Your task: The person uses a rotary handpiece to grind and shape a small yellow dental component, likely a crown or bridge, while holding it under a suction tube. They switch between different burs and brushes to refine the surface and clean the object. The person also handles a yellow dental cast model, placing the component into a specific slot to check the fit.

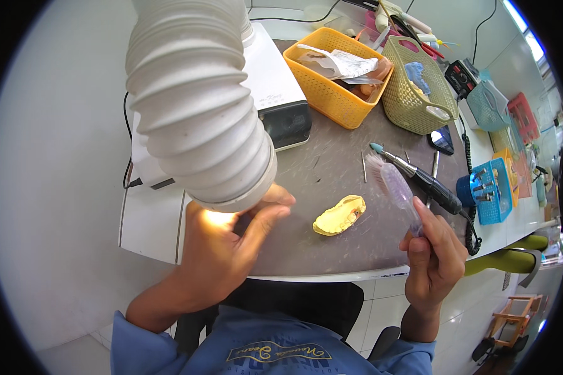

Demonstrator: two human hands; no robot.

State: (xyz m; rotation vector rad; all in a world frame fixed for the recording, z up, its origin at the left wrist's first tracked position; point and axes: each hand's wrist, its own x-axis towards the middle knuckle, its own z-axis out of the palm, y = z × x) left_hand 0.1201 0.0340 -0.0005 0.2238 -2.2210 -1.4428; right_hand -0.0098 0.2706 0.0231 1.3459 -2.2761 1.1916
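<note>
In my right hand [435, 259] is a small brush [399, 187] with a clear, purplish handle, its pale bristles pointing up and left. Thumb and fingers close around the handle's lower end. My left hand [222, 250] is under the mouth of a wide ribbed white hose [197, 94], lit by a bright spot. Its thumb and fingertips come close together; the hose covers part of the fingers, and anything between them is hidden. A yellow dental cast [339, 216] lies on the grey mat [300, 253] between my hands, touched by neither.
Beyond the brush lies a dark handpiece [433, 186] with a greenish tip, beside thin metal tools. An orange basket [322, 81] and an olive basket [413, 103] stand at the back. A blue bur holder [478, 187] is at right. A white device [275, 81] stands behind the hose.
</note>
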